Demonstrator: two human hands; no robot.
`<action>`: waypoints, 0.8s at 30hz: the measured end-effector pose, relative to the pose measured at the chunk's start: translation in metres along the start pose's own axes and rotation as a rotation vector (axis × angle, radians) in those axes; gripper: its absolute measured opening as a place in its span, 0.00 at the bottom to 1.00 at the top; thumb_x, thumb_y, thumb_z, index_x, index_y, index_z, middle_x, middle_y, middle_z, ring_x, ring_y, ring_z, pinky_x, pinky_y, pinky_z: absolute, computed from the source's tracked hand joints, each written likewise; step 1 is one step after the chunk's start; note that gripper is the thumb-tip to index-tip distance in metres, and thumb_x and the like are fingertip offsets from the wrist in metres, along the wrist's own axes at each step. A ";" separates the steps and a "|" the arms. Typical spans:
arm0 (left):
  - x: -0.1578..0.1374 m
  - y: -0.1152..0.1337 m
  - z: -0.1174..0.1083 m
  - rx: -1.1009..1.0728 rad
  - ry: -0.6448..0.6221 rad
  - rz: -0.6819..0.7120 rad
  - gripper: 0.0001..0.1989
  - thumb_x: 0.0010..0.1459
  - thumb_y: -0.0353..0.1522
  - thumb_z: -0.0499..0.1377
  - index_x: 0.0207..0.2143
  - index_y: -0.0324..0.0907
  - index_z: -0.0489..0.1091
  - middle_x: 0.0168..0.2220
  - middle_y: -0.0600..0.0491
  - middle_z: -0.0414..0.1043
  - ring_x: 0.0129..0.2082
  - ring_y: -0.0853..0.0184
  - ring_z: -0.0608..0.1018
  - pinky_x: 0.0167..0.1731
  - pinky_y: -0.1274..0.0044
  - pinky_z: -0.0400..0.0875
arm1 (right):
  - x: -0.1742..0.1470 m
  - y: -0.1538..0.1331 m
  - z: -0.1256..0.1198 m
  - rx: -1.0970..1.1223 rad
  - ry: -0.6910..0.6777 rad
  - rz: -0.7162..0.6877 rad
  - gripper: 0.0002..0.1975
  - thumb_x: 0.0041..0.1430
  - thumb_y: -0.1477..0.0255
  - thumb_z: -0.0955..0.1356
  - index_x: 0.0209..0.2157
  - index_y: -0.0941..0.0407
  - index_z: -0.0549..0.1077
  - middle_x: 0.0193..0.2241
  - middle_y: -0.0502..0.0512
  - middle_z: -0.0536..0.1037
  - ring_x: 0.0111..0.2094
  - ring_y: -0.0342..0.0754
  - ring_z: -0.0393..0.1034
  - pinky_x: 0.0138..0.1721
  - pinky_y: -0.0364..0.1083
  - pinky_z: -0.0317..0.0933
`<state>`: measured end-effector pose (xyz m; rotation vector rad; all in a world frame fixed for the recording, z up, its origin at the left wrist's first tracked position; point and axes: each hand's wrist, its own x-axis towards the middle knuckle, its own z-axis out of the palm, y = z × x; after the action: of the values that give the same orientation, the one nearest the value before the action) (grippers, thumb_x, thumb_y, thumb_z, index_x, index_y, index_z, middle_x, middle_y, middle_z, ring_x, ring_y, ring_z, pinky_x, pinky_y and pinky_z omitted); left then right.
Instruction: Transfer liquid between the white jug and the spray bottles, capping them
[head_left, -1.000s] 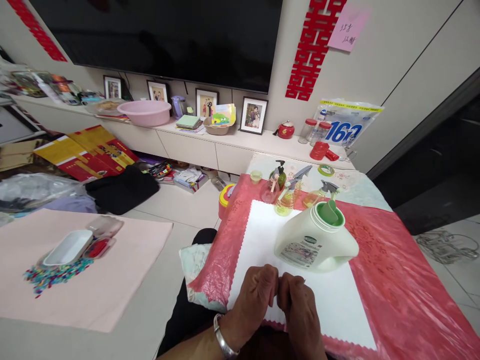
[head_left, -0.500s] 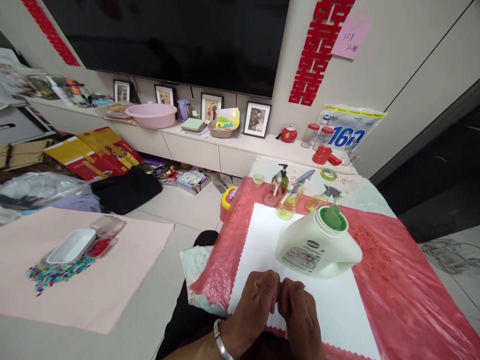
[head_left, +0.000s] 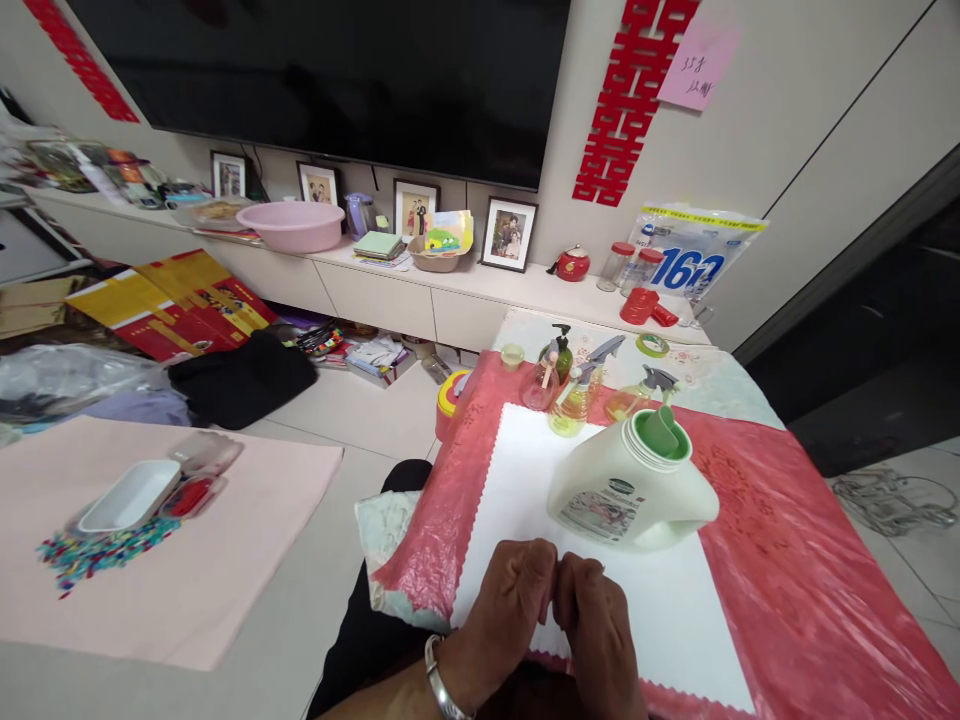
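Note:
My left hand [head_left: 504, 608], with a silver bracelet on its wrist, is curled closed over the front of the white sheet [head_left: 510, 490]. Right beside it, my right hand [head_left: 600, 625] is closed too, and the two hands meet at the fingers. No object shows in either one. Just beyond them a pale green jug [head_left: 592, 470] stands upright on the sheet, handle to the right. Its mouth is uncapped and holds a green spout [head_left: 661, 432]. Behind the jug are a yellow spray bottle [head_left: 568, 412], a pink bottle [head_left: 538, 388] and another spray bottle [head_left: 624, 404].
Red plastic [head_left: 780, 520] covers much of the table. Toward the back are a small cup [head_left: 512, 356], a dark green pump bottle [head_left: 564, 352] and a tape roll [head_left: 652, 345]. At left, a pink sheet [head_left: 247, 540] carries a white tray [head_left: 131, 497] and colourful small pieces [head_left: 105, 555].
The view has shifted slightly, so the surroundings sit a little further left. My hands stay closed together, and the jug and bottles keep their places on the table.

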<state>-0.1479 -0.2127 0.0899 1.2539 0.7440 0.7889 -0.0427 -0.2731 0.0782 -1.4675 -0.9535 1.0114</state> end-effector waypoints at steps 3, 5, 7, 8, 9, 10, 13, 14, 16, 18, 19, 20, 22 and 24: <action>0.001 0.000 0.001 0.002 -0.020 0.016 0.38 0.63 0.65 0.43 0.15 0.44 0.54 0.16 0.58 0.55 0.19 0.72 0.62 0.24 0.75 0.56 | 0.004 0.007 -0.004 -0.030 -0.029 -0.039 0.39 0.71 0.40 0.55 0.19 0.56 0.61 0.18 0.52 0.61 0.22 0.41 0.55 0.27 0.42 0.54; 0.001 -0.001 0.001 0.010 -0.024 0.020 0.38 0.64 0.64 0.42 0.16 0.45 0.54 0.16 0.58 0.55 0.19 0.71 0.62 0.25 0.74 0.56 | 0.005 0.010 -0.004 -0.032 -0.033 -0.034 0.38 0.72 0.42 0.55 0.19 0.57 0.61 0.18 0.52 0.62 0.23 0.41 0.56 0.27 0.42 0.55; 0.001 -0.002 0.001 0.024 -0.031 0.017 0.38 0.64 0.64 0.42 0.16 0.45 0.54 0.16 0.58 0.55 0.20 0.71 0.62 0.25 0.74 0.56 | 0.002 0.010 -0.007 -0.014 -0.060 -0.025 0.38 0.73 0.43 0.55 0.19 0.57 0.62 0.19 0.53 0.62 0.23 0.41 0.56 0.26 0.42 0.55; 0.002 -0.003 0.000 0.034 -0.036 0.020 0.38 0.64 0.64 0.42 0.16 0.45 0.54 0.16 0.58 0.55 0.19 0.71 0.62 0.25 0.74 0.56 | 0.000 0.009 -0.010 -0.005 -0.056 -0.025 0.37 0.73 0.44 0.55 0.20 0.57 0.63 0.19 0.53 0.62 0.23 0.42 0.56 0.26 0.42 0.54; 0.002 -0.003 -0.001 0.046 -0.041 0.027 0.38 0.64 0.64 0.41 0.16 0.45 0.55 0.16 0.57 0.55 0.19 0.70 0.62 0.25 0.74 0.57 | -0.002 0.007 -0.016 -0.002 -0.042 -0.042 0.36 0.73 0.45 0.56 0.20 0.58 0.64 0.20 0.53 0.62 0.23 0.42 0.56 0.25 0.42 0.53; 0.003 -0.004 -0.004 0.061 -0.045 0.038 0.38 0.65 0.63 0.41 0.16 0.45 0.56 0.17 0.57 0.55 0.20 0.70 0.62 0.26 0.74 0.57 | -0.004 0.002 -0.024 0.002 0.024 -0.088 0.34 0.73 0.46 0.59 0.21 0.58 0.65 0.20 0.53 0.62 0.22 0.42 0.55 0.24 0.42 0.52; 0.010 -0.007 -0.016 0.148 -0.009 0.065 0.36 0.68 0.60 0.42 0.19 0.44 0.62 0.21 0.54 0.62 0.24 0.68 0.68 0.30 0.73 0.63 | -0.006 -0.017 -0.063 0.019 0.422 -0.325 0.23 0.68 0.52 0.68 0.29 0.58 0.74 0.26 0.54 0.68 0.26 0.42 0.61 0.27 0.41 0.58; 0.014 -0.010 -0.021 0.202 0.014 0.070 0.35 0.69 0.58 0.43 0.21 0.44 0.65 0.23 0.53 0.66 0.26 0.66 0.70 0.32 0.73 0.66 | -0.003 -0.024 -0.080 0.030 0.513 -0.364 0.19 0.66 0.52 0.70 0.37 0.56 0.76 0.32 0.55 0.72 0.33 0.45 0.67 0.35 0.42 0.63; 0.025 -0.022 -0.029 0.361 0.040 0.099 0.29 0.72 0.52 0.45 0.28 0.43 0.70 0.31 0.50 0.73 0.34 0.63 0.76 0.38 0.71 0.71 | 0.008 -0.034 -0.115 -0.025 0.653 -0.366 0.24 0.58 0.59 0.77 0.53 0.53 0.76 0.49 0.57 0.75 0.47 0.49 0.71 0.48 0.45 0.66; 0.037 -0.042 -0.035 0.575 0.025 0.167 0.23 0.72 0.46 0.46 0.37 0.44 0.73 0.41 0.46 0.78 0.45 0.58 0.79 0.48 0.65 0.74 | 0.028 -0.035 -0.146 -0.243 0.594 -0.325 0.39 0.50 0.58 0.79 0.62 0.53 0.72 0.62 0.60 0.68 0.58 0.57 0.68 0.57 0.51 0.65; 0.042 -0.054 -0.036 0.689 0.015 0.200 0.20 0.72 0.45 0.48 0.43 0.43 0.74 0.48 0.44 0.78 0.50 0.55 0.78 0.53 0.62 0.73 | 0.039 -0.032 -0.157 -0.348 0.529 -0.297 0.40 0.49 0.56 0.79 0.62 0.53 0.72 0.63 0.60 0.66 0.60 0.59 0.66 0.60 0.53 0.63; 0.047 -0.066 -0.036 0.808 0.005 0.213 0.19 0.71 0.43 0.50 0.50 0.41 0.73 0.54 0.40 0.76 0.57 0.52 0.76 0.58 0.58 0.71 | 0.051 -0.027 -0.166 -0.393 0.451 -0.271 0.40 0.50 0.55 0.78 0.63 0.52 0.72 0.64 0.59 0.66 0.62 0.59 0.65 0.62 0.54 0.62; 0.054 -0.087 -0.035 1.050 -0.034 0.167 0.26 0.68 0.40 0.56 0.62 0.35 0.66 0.66 0.34 0.66 0.69 0.44 0.65 0.66 0.51 0.61 | 0.074 -0.016 -0.173 -0.398 0.329 -0.232 0.38 0.49 0.56 0.77 0.60 0.55 0.73 0.60 0.60 0.70 0.59 0.58 0.67 0.60 0.53 0.63; 0.057 -0.102 -0.033 1.238 -0.086 0.118 0.35 0.65 0.42 0.60 0.67 0.31 0.60 0.72 0.31 0.57 0.74 0.40 0.55 0.70 0.48 0.54 | 0.091 -0.005 -0.171 -0.356 0.269 -0.210 0.34 0.47 0.58 0.77 0.55 0.58 0.76 0.53 0.61 0.75 0.52 0.56 0.72 0.51 0.49 0.68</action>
<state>-0.1350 -0.1610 -0.0187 2.4259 1.1459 0.2987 0.1483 -0.2406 0.0872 -1.7014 -1.0995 0.4919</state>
